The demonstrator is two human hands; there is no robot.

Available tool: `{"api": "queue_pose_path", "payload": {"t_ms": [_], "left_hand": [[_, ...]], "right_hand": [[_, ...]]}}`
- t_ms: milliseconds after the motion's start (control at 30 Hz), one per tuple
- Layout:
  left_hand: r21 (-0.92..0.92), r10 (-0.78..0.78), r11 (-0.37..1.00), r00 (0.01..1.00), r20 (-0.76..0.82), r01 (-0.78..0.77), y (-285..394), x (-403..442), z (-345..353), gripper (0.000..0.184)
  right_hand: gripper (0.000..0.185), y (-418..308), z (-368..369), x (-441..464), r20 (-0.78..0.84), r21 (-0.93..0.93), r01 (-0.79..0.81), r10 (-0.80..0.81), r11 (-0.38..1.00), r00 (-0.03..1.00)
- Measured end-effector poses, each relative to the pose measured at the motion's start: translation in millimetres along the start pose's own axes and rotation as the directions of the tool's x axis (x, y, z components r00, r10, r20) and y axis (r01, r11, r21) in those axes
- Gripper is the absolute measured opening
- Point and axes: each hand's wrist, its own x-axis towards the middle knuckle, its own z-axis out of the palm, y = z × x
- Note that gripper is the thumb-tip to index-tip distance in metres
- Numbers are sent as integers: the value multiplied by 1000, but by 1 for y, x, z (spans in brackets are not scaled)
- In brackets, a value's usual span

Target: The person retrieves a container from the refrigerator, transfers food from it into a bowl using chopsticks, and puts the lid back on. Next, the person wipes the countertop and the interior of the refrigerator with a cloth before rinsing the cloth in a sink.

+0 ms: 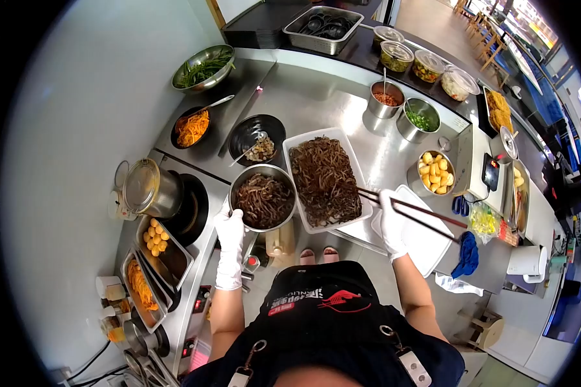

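At the left of the white tray (356, 164) of dark strips (323, 180), head view, the left hand (230, 231) is gripping a steel bowl (262, 169) of similar strips, thumb over rim, other fingers hidden, can't tell. Right of the tray, the right hand (391, 226) is pinching chopsticks (432, 215), tips meeting the tray's right edge.

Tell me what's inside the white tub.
The white tub holds a heap of dark brown strips. The chopsticks in the right hand reach its right side. The heap covers the tub's bottom, so anything underneath can't be seen.
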Motion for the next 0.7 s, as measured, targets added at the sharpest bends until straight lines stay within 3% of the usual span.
{"api": "queue_pose_path", "payload": {"t_ms": [33,167,333,467,533,600,700], "left_hand": [[11,27,1000,999,-30,-26,0,-2,2,28],[-31,87,996,993,-81,-90,-18,-1,8,27],[63,7,998,998,-56,-3,-1,-11,14,24],[128,-84,988,996,-32,87,11,-15,16,30],[111,-67,991,998,-23,69,10,-15,18,30],[88,-56,994,998,-26,58,10,-15,19,30],[64,-59,996,997,-43,61,12,-17,19,30]], "right_hand": [[14,2,-7,6,-24,138,-26,30,990,999],[13,4,-18,17,-68,266,-62,83,962,994],[13,-1,-22,21,-67,365,-96,129,926,989],[14,-16,-23,26,-32,281,-47,59,958,998],[13,-21,-28,29,90,-82,89,-82,993,993],[11,-45,-21,23,264,-427,310,-211,849,941],[10,-47,3,8,322,-159,118,-61,980,945]]}}
